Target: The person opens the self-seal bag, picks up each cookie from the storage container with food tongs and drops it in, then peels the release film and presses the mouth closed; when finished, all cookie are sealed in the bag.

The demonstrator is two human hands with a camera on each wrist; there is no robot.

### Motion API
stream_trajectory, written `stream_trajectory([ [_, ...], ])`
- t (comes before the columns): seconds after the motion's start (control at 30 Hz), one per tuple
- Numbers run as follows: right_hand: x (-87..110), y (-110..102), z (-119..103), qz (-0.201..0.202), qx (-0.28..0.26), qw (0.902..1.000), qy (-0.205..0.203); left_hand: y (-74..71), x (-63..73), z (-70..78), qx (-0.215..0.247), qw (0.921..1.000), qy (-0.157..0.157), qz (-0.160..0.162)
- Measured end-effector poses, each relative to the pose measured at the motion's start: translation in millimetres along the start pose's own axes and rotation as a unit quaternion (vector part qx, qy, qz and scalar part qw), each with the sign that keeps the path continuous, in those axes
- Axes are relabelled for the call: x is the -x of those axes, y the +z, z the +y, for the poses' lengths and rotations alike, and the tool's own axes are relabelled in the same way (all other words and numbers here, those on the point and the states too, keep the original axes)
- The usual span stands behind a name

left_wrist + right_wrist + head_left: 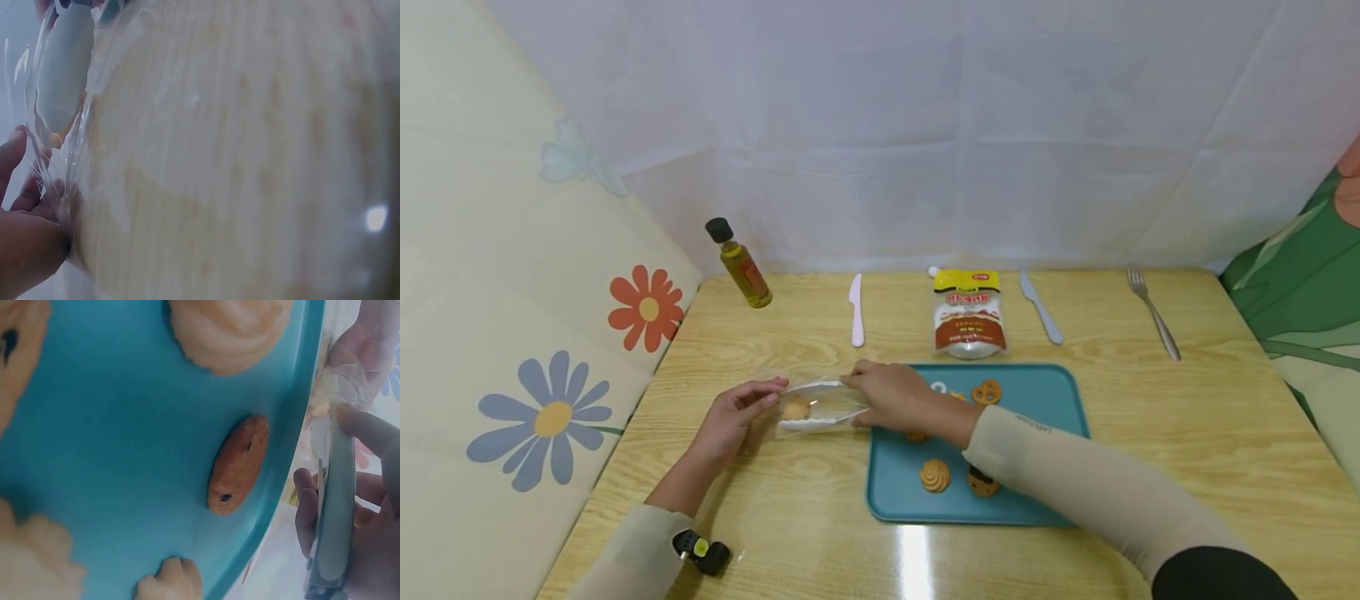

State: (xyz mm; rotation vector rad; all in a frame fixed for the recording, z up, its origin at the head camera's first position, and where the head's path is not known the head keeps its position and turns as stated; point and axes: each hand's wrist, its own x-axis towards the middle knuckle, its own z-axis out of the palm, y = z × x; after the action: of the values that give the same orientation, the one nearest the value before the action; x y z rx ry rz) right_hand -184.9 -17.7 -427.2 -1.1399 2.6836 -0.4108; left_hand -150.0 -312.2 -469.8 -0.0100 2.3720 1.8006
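Low over the table, left of the teal tray [880, 500], lies a clear plastic bag [831, 400] with a round light-brown cookie [796, 408] inside. My left hand [733, 417] pinches the bag's left end between thumb and fingers. At the other end, my right hand [891, 400] grips a long white bag clip [340, 494], whose two pale arms run along the bag's upper and lower sides in the head view. The left wrist view shows the clip's pale rounded end [65, 69] behind the film. My right forearm crosses above the tray and hides part of it.
On the tray are a swirl cookie [935, 476], a dark-topped cookie [982, 483], a pretzel [987, 392] and other pieces. Behind stand an oil bottle [745, 271] and a printed pouch [970, 312]. A pink knife [857, 312], grey knife [1041, 308] and fork [1153, 317] lie nearby.
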Motion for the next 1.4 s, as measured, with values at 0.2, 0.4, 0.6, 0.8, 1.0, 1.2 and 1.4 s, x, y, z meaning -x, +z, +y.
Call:
stream_trajectory([
  [0.2, 1.4, -1, 1, 0.001, -0.008, 1.0, 0.001, 0.6, 0.3, 0.8, -0.003, 1.0, -0.002, 0.003],
  [0.4, 6.5, -2, 5, -0.001, -0.035, 0.9993, 0.01, 0.5, 0.6, 0.9, -0.003, 1.0, -0.001, 0.001],
  [0.6, 16.3, -3, 13, 0.002, -0.044, 0.9989, 0.015, 0.1, 0.3, 0.4, -0.006, 1.0, 0.002, 0.001],
  [0.8, 28.4, -4, 22, 0.007, -0.042, 0.9989, 0.022, 0.0, -1.6, -1.5, -0.01, 0.9999, 0.0, 0.003],
  [1.0, 43.9, -8, 31, 0.009, -0.066, 0.9975, 0.025, -0.9, -3.1, -2.9, -0.014, 0.9997, -0.017, 0.006],
  [1.2, 59.5, -10, 39, 0.01, -0.082, 0.996, 0.032, -0.5, -3.2, -4.1, -0.017, 0.9997, -0.018, 0.008],
  [1.4, 76.5, -11, 47, 0.018, -0.082, 0.9955, 0.044, 0.3, -2.7, -3.3, -0.017, 0.9996, -0.023, 0.008],
])
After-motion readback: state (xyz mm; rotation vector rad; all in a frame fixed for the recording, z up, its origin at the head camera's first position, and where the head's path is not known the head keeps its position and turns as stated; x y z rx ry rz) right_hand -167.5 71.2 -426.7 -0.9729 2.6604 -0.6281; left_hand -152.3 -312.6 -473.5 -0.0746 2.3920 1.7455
